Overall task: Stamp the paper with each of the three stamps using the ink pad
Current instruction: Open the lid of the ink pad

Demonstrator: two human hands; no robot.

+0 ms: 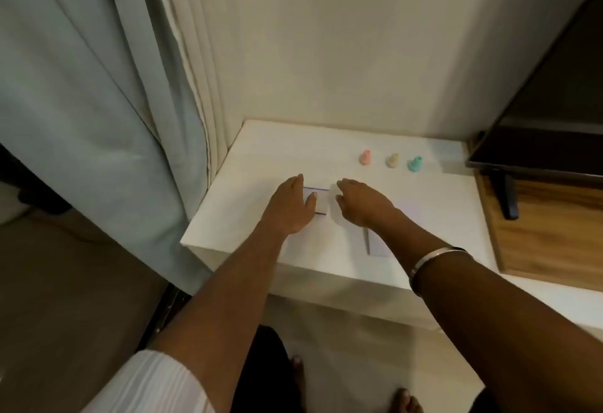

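Observation:
Three small stamps stand in a row at the back right of the white table: a pink stamp, a beige stamp and a teal stamp. Nearer to me lies the ink pad, a pale square case with a purple edge. My left hand holds its left side, thumb lying over it. My right hand sits at its right side with fingers curled down; what they grip is hidden. A white paper lies under my right wrist, mostly covered.
A dark TV screen on a stand rises at the right over a wooden surface. Curtains hang at the left, and a plain wall stands behind the table. My bare feet show below the table's front edge.

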